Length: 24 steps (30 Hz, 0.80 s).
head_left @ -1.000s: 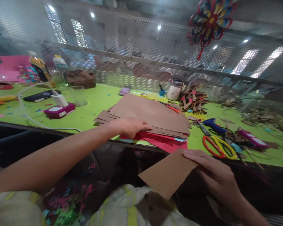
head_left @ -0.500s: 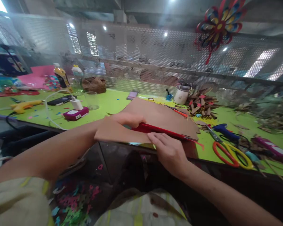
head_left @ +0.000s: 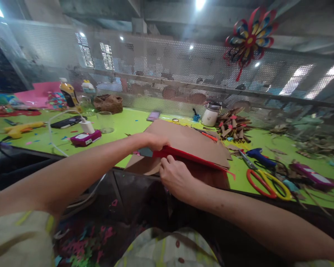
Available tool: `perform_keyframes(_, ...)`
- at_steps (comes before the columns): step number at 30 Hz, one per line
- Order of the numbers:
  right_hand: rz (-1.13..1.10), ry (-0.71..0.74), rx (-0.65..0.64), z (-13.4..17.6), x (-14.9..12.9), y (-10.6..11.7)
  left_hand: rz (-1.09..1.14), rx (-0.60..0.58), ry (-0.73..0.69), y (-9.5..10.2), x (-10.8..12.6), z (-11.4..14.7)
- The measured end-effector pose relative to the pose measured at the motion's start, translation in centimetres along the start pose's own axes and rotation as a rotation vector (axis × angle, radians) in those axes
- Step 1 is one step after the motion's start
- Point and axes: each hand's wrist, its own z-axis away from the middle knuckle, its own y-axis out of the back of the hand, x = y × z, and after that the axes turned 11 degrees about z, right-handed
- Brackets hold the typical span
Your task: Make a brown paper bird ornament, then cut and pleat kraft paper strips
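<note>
My left hand [head_left: 157, 142] grips the near left edge of a large brown cardboard sheet [head_left: 187, 139], raising that edge. Directly under it shows a red sheet [head_left: 189, 158]. My right hand [head_left: 178, 180] is closed at the table's front edge, with its fingertips on a smaller piece of brown cardboard [head_left: 143, 164] that lies partly beneath the lifted sheets. The far end of that piece is hidden. On top of the large sheet rests a red-handled tool [head_left: 210, 136], too small to make out fully.
Scissors [head_left: 256, 171], a blue glue gun [head_left: 260, 157] and a purple power strip [head_left: 313, 176] lie to the right. Rolled cardboard pieces [head_left: 233, 128] and a white jar [head_left: 210, 115] stand behind. At left are a yellow glue gun [head_left: 23, 129], a plastic cup [head_left: 105, 122] and a bottle [head_left: 69, 94].
The smaller cardboard piece has gone from in front of my left wrist to under the raised sheets. My right hand has moved left with it, while my left hand keeps the edge up.
</note>
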Motion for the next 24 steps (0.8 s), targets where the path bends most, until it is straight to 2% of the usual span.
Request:
perform_keyframes(3,-0.020,-0.031,-0.002,-1.8,-0.2,0.0,0.019,-0.070,-0.033,-0.1,0.1,0.0)
perform_keyframes(5,-0.027,-0.066,-0.014,-2.0,0.3,0.1,0.050,-0.055,-0.024,-0.3,0.1,-0.1)
perform_keyframes(11,-0.135,-0.177,-0.082,0.6,1.5,-0.1,0.053,-0.058,0.032,-0.3,0.0,-0.4)
perform_keyframes(17,-0.170,-0.153,-0.022,1.4,0.9,-1.4,0.070,-0.046,0.059,-0.2,0.0,-0.6)
perform_keyframes(20,-0.115,-0.138,0.013,0.6,0.1,-1.1,0.093,-0.042,0.077,-0.1,0.1,-0.7)
perform_keyframes(24,-0.055,-0.099,-0.001,-2.0,-1.4,-0.8,0.064,-0.064,0.077,0.0,0.3,-0.7)
